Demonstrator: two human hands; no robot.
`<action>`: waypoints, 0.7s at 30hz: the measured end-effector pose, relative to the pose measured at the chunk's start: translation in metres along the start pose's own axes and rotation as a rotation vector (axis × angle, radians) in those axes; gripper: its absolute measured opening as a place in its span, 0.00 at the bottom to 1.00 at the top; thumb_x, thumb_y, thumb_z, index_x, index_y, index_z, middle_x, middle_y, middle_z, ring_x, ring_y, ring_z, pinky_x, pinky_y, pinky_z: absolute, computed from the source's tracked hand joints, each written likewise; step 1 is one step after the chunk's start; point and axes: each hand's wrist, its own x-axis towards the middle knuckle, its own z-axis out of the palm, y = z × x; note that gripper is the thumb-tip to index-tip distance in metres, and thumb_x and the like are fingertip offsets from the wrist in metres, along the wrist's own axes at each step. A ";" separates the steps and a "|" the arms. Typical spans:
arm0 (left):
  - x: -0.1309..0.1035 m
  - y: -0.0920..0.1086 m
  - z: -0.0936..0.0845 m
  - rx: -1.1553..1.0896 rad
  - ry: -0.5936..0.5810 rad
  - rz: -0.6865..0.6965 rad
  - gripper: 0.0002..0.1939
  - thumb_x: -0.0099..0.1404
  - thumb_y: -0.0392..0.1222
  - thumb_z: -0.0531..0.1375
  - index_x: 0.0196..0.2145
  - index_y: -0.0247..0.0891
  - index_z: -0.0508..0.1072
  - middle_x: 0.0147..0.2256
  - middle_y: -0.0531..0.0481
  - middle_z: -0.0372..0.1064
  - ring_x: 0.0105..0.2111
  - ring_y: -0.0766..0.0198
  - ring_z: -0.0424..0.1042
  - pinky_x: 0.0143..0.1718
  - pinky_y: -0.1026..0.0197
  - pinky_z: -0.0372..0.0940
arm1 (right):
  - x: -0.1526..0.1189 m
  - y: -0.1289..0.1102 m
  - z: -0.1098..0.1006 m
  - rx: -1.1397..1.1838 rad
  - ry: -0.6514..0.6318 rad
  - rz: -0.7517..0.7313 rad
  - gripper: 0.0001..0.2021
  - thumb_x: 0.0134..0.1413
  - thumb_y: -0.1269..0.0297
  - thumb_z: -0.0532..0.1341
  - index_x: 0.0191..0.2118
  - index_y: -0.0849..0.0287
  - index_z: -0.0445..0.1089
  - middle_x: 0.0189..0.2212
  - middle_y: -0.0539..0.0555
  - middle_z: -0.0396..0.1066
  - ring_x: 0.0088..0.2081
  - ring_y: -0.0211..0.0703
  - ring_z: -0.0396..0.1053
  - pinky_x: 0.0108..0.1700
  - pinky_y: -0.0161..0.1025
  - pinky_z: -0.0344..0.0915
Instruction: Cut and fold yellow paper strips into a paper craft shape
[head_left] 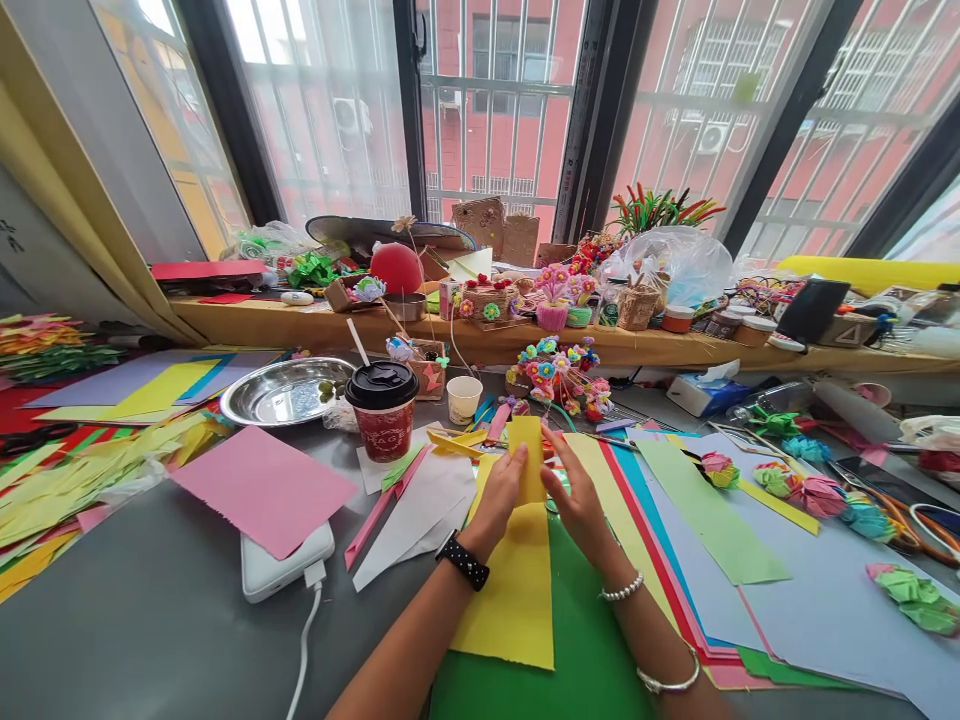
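On the grey counter [150, 650], toward the left, a pink sheet [262, 485] across a white device [281, 580], with a white cable [302, 650] plugged into its edge. Farther back, a shiny metal plate [259, 395] with small green rounds [325, 390] at its right side; just beside it, a dark red cup [382, 430] under a black lid [382, 380]. To the right, a small paper cup [464, 402], then a cluster of colourful flowers [559, 370]. Farther right, a blue-and-white tissue box [697, 395]. Along the cloth-covered ledge [285, 322] behind, a red round object [397, 268], a clear plastic bag [694, 260] and, near the bag, a tuft of red and green stems [664, 210]. Beyond, barred windows [412, 120] before a reddish building [517, 140]; at far left, a yellow curtain [45, 130].
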 end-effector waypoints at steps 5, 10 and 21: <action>-0.005 0.001 0.004 0.168 -0.089 -0.039 0.23 0.53 0.53 0.56 0.40 0.31 0.69 0.30 0.46 0.70 0.26 0.66 0.66 0.26 0.66 0.57 | 0.005 0.009 -0.006 0.512 0.122 0.300 0.17 0.47 0.56 0.58 0.41 0.58 0.67 0.42 0.56 0.69 0.43 0.48 0.66 0.43 0.42 0.64; -0.005 0.001 0.004 0.181 -0.153 -0.082 0.22 0.50 0.52 0.59 0.36 0.31 0.71 0.26 0.49 0.68 0.24 0.68 0.63 0.25 0.66 0.55 | 0.005 0.008 -0.008 0.596 0.135 0.368 0.12 0.42 0.59 0.62 0.33 0.61 0.70 0.33 0.54 0.72 0.36 0.45 0.69 0.38 0.39 0.64; -0.004 0.005 0.000 0.122 -0.085 -0.098 0.17 0.40 0.43 0.67 0.30 0.33 0.75 0.29 0.48 0.72 0.30 0.61 0.68 0.31 0.63 0.60 | 0.005 0.003 -0.009 0.704 0.142 0.518 0.15 0.39 0.57 0.63 0.34 0.60 0.71 0.29 0.53 0.73 0.30 0.42 0.70 0.30 0.35 0.65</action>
